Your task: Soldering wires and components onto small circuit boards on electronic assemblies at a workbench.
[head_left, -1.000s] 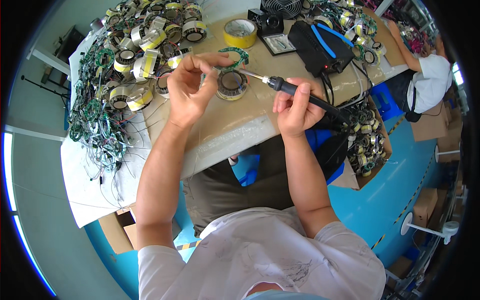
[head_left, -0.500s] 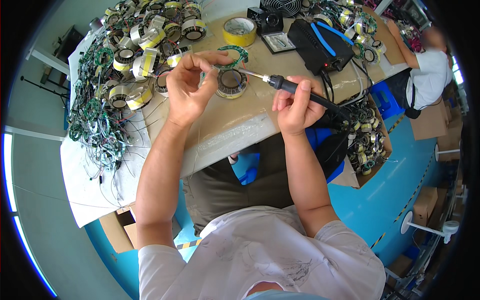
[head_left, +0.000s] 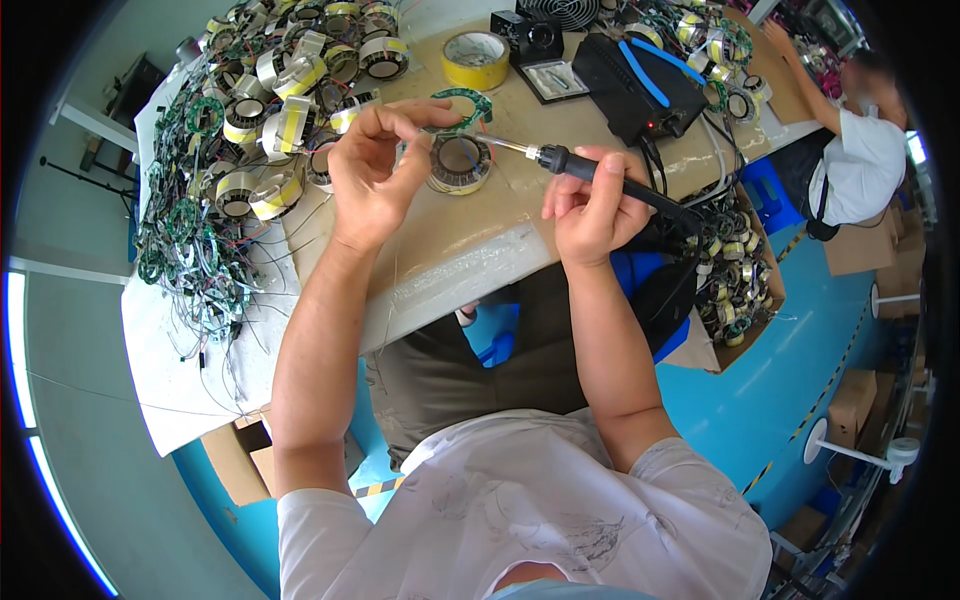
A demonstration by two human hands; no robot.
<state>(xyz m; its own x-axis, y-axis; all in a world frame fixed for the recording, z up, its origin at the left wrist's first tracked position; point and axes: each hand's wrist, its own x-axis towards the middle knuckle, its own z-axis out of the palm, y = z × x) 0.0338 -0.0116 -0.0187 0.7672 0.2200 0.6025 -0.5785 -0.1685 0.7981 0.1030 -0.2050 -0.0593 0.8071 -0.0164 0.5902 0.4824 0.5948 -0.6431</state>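
My right hand [head_left: 603, 205] grips a soldering iron [head_left: 610, 178] by its black handle. The bright metal tip points left, close to my left fingertips. My left hand [head_left: 372, 172] is closed in a pinch, apparently on a thin wire, a strand of which hangs below the palm. Right by those fingers is a green ring-shaped circuit board [head_left: 478, 101], tilted, with small red wires at its right side. Under it lies a round coil [head_left: 462, 178] with a dark toothed core. The exact contact between tip and board is too small to make out.
Many taped coils [head_left: 292, 125] and a tangle of green boards and wires [head_left: 195, 275] cover the table's left. Behind are a yellow tape roll [head_left: 476, 78], a black soldering station [head_left: 640, 100] and blue-handled tool [head_left: 645, 75]. A carton of coils [head_left: 770, 300] and another person [head_left: 865, 165] are at right.
Both hands, the iron and the board keep nearly the same pose, with only a slight shift in view. The person at right has moved a little.
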